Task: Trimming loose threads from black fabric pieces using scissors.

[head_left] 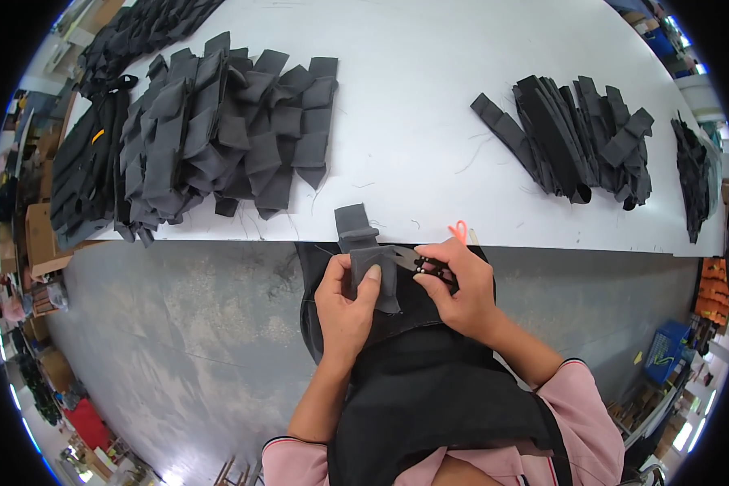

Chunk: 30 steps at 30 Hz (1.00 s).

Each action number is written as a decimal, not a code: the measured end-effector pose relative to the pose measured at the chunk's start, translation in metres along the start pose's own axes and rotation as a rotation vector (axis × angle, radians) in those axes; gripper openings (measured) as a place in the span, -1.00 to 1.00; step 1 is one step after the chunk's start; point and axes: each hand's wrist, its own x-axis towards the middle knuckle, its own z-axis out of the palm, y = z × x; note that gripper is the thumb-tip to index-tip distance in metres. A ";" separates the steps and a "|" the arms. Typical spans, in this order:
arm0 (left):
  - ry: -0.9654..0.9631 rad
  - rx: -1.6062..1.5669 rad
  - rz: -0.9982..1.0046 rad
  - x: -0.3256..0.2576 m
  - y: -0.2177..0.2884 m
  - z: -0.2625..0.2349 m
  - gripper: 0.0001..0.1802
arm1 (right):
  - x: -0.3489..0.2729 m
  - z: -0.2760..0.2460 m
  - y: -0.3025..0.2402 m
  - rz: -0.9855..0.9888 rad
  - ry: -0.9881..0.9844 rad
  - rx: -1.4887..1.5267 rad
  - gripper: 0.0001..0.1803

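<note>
Saw at far left a brown box [44, 247] beside the white table [405, 121], then, on the tabletop, black pieces [83, 170] bearing an orange mark and a broad heap of grey strips [211, 134]. Found the left hand [346, 312] next, pinching a grey fabric strip [370, 259] between thumb and fingers, over black cloth [419, 304]. Traced this strip from above the table's near edge down past the left thumb, between both hands. Spotted black-handled snips [423, 266] at its right side, pointing leftward in the curled grip of the right hand [468, 285]; could not tell contact from a slight gap at the tips. Noted farther right bundled dark strips [547, 138], then a blue crate [666, 352].
</note>
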 end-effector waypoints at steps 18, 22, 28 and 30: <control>-0.017 -0.079 -0.024 -0.003 0.005 0.008 -0.86 | 0.000 0.001 0.010 -0.227 0.098 -0.166 -0.70; -0.025 -0.079 -0.029 -0.004 0.009 0.010 -0.86 | 0.005 0.000 0.007 -0.261 0.083 -0.158 -0.71; -0.023 -0.067 -0.061 -0.004 0.007 0.007 -0.87 | 0.002 -0.005 0.003 -0.277 0.089 -0.109 -0.70; -0.038 -0.051 -0.076 -0.002 0.005 0.009 -0.88 | 0.010 0.000 0.007 -0.285 0.062 -0.124 -0.68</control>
